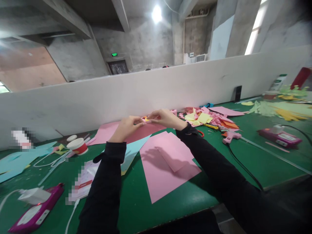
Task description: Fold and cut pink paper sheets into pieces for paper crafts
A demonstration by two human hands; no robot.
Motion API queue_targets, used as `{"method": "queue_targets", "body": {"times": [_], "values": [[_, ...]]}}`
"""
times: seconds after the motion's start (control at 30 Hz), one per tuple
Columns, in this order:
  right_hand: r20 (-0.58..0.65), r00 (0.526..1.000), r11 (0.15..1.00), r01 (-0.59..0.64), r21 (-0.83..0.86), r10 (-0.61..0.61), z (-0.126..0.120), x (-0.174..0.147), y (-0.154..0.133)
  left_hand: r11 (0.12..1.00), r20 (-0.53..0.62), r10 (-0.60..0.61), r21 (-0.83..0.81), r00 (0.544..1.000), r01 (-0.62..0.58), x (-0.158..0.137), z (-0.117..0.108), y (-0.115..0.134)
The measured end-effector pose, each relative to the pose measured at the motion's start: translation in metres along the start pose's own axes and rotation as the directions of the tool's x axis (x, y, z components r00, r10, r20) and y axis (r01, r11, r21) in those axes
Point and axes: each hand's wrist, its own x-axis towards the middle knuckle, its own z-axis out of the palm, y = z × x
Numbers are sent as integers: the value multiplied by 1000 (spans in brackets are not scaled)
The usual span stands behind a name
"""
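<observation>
My left hand (127, 127) and my right hand (168, 118) are raised over the far part of the table, fingertips meeting. Between them they pinch a small yellow and pink paper piece (146, 119), mostly covered by the fingers, so its shape is unclear. Under and behind the hands lies darker pink paper (146, 134). Closer to me are light pink sheets (156, 175), with a smaller pink piece (173, 158) on top, shaded by my hands. A light blue sheet (133, 156) sticks out beside my left sleeve.
Paper scraps (198, 116) are heaped against the white partition (151, 92). At right lie a pink glue gun (231, 137) with its cord and a purple power strip (280, 137). At left are a paper cup (79, 147), a phone (84, 183) and another purple power strip (36, 211).
</observation>
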Motion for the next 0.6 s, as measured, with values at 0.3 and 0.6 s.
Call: {"method": "queue_targets", "body": {"times": [0.3,0.6], "values": [[-42,998,968,-50,-244,41,12,2,-3,996,-29,47,76,998,-45,2,7,4],[56,998,971,16,-240,-3,11,3,-1,987,-5,120,112,993,-119,5,13,-7]]}}
